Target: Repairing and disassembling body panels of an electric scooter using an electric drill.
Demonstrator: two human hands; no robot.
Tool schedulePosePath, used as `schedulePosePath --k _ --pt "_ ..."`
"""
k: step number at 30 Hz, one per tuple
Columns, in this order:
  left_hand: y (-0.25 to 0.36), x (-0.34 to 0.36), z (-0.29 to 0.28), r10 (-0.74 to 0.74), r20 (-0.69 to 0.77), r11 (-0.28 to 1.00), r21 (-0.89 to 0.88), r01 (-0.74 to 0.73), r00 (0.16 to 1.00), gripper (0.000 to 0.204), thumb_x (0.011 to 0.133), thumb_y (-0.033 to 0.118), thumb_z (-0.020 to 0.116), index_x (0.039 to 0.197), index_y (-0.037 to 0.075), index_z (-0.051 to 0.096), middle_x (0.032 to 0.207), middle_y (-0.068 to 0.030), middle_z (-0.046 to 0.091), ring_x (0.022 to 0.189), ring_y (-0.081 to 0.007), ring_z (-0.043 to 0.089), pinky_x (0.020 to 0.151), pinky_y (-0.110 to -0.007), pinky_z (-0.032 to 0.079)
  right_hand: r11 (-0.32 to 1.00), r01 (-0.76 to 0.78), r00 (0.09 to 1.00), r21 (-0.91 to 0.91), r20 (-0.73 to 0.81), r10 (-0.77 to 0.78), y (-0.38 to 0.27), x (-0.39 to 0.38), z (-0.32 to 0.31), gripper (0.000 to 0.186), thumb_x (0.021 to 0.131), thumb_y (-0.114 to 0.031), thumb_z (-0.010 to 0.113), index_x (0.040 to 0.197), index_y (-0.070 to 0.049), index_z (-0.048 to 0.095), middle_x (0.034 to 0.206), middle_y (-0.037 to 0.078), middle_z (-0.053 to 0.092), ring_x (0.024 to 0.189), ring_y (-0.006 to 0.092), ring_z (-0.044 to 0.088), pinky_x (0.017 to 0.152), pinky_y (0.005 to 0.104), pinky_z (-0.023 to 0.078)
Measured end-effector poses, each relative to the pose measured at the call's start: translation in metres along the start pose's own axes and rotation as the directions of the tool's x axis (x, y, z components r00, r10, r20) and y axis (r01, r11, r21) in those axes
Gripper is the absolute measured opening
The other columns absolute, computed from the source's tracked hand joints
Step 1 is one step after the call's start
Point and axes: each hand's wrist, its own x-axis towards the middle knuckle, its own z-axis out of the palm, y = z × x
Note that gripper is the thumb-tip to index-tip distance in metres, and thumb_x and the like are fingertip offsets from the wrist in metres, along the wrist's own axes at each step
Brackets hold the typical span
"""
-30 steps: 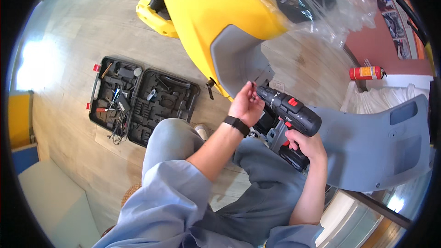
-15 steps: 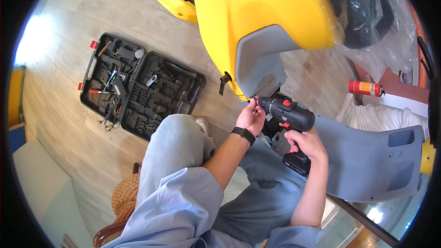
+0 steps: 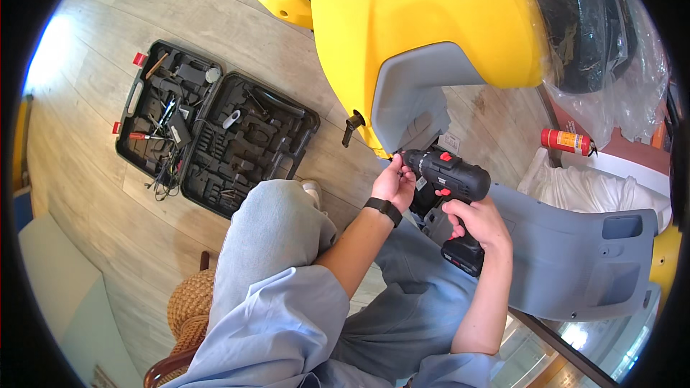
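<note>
A black cordless drill (image 3: 460,176) with red switches lies almost level in front of me. My right hand (image 3: 474,223) is wrapped round its handle, above the battery. At the drill's front end my left hand (image 3: 394,183) has its fingers pinched together by the chuck; what they hold, if anything, is too small and hidden to name. The chuck points at the lower edge of a large yellow body shell (image 3: 417,11) with a grey inner panel (image 3: 410,86). A small black lever (image 3: 352,129) sticks out of the shell, left of the drill tip.
An open black tool case (image 3: 248,147) with loose tools and cables lies on the floor at left. To the right are a long grey plastic panel (image 3: 553,244), a red fire extinguisher (image 3: 568,141) and clear plastic wrap (image 3: 618,79). A wicker chair (image 3: 190,305) stands at lower left.
My view has shifted slightly, so the case sits a little further left and the yellow shell further right. Both hands and the drill keep nearly the same position.
</note>
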Motion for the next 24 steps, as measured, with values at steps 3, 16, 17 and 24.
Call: schedulePosePath --k 3,16,17,24 --pt "-0.001 0.000 0.001 0.012 -0.024 1.000 0.017 -0.012 1.000 0.015 0.094 0.021 0.054 0.090 0.007 0.051 0.074 0.0009 0.048 0.062 -0.0086 0.044 0.054 -0.021 0.043 1.000 -0.011 1.000 0.004 -0.005 0.011 -0.004 0.001 0.001 0.013 0.074 -0.009 0.062 0.082 -0.001 0.057 0.052 0.003 0.050 0.041 0.0117 0.047 0.043 0.0296 0.044" --pt "0.001 -0.010 -0.001 0.056 -0.029 0.987 0.149 -0.051 0.998 0.016 0.095 0.021 0.052 0.084 0.009 0.053 0.069 0.0029 0.047 0.059 -0.0069 0.044 0.051 -0.018 0.040 1.000 -0.010 0.999 -0.012 0.031 0.011 -0.013 0.005 0.010 0.024 0.074 -0.012 0.059 0.095 -0.001 0.059 0.055 0.003 0.050 0.039 0.0107 0.044 0.042 0.0293 0.041" --pt "-0.003 -0.014 -0.003 0.054 -0.028 0.987 0.150 -0.049 0.998 0.016 0.095 0.021 0.052 0.084 0.009 0.053 0.069 0.0029 0.047 0.059 -0.0069 0.044 0.051 -0.018 0.040 1.000 -0.014 0.999 0.011 0.033 0.014 -0.013 0.004 0.008 0.023 0.074 -0.013 0.059 0.095 -0.001 0.059 0.055 0.003 0.050 0.039 0.0108 0.044 0.042 0.0293 0.041" --pt "-0.069 -0.097 0.005 0.163 0.019 0.575 0.811 -0.110 0.987 0.020 0.087 0.017 0.046 0.084 0.007 0.063 0.072 0.0007 0.055 0.062 -0.0101 0.046 0.057 -0.027 0.036 1.000 0.004 0.999 -0.001 0.044 -0.004 -0.021 0.005 0.007 0.023 0.073 -0.015 0.060 0.091 -0.001 0.060 0.055 0.003 0.050 0.039 0.0117 0.044 0.042 0.0292 0.040"
